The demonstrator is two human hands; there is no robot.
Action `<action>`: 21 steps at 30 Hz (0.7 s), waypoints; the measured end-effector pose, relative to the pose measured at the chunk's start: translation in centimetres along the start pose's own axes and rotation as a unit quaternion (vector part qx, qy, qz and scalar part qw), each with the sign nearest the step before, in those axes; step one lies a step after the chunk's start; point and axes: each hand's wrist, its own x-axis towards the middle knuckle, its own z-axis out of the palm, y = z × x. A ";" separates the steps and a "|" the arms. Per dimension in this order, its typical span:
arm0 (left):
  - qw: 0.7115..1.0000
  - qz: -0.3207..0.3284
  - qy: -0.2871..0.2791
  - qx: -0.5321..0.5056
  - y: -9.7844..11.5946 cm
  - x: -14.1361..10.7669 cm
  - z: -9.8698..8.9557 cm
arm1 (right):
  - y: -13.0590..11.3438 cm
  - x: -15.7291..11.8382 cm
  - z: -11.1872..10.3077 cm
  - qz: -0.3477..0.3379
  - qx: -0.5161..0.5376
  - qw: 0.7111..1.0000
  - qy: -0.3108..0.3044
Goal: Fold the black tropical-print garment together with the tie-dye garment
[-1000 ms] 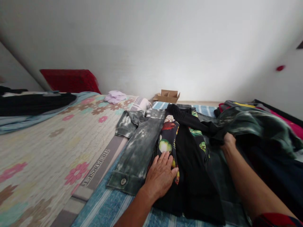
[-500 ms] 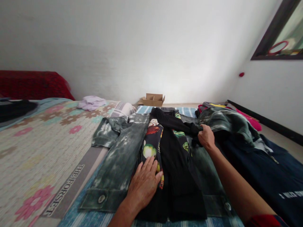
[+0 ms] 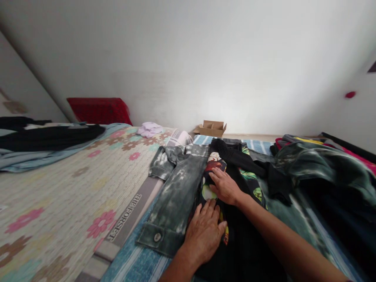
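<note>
— Hands first: what are they doing on the fruit-print garment [image 3: 216, 166]?

— Both lie flat on it, fingers spread, gripping nothing; the left hand [image 3: 205, 231] presses on its near part, beside the black garment [image 3: 243, 235], and the right hand [image 3: 225, 186] rests just beyond it, over the red and green fruit pattern; open palms like that look meant to pin the cloth and keep it smooth rather than lift it.

— And where does that garment sit?

— On top of the grey tie-dye jacket [image 3: 176, 196], which is spread open under it; the jacket's buttoned cuff [image 3: 157, 237] lies left of the print garment, nearer the camera; the black garment lies over the print one's right side, with a sleeve trailing off to the right.

— What carries all of it?

— A blue striped sheet [image 3: 138, 262] under the jacket; left of the jacket runs a floral mat [image 3: 73, 188] with a grey border bearing printed lettering; I judge the layers are stacked so one flat surface backs them all.

— Anything else round about?

— Right of the jacket, a loose heap of clothes [image 3: 323, 168], dark green with pink and yellow edges showing; beyond the jacket, by the wall, a small cardboard box [image 3: 212, 128]; beyond the mat, a lilac cloth [image 3: 149, 129] and a red cushion [image 3: 98, 111]; far left of the mat, dark clothing [image 3: 49, 135] on a pale blue cover.
</note>
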 end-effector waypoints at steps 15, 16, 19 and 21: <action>0.997 0.025 -0.016 -0.078 -0.5 0.2 -2.9 | 0.7 -0.2 2.9 0.116 0.005 0.990 -0.078; 0.996 0.035 0.010 -0.082 -0.8 1.0 -3.7 | 0.7 -0.2 2.8 0.114 0.011 0.990 -0.079; 0.991 0.026 0.096 -0.085 -1.6 5.7 -5.4 | 0.7 -0.1 2.7 0.103 0.027 0.991 -0.082; 0.990 -0.004 0.106 -0.092 -2.1 10.6 -5.5 | 0.6 0.0 2.7 0.102 0.040 0.991 -0.074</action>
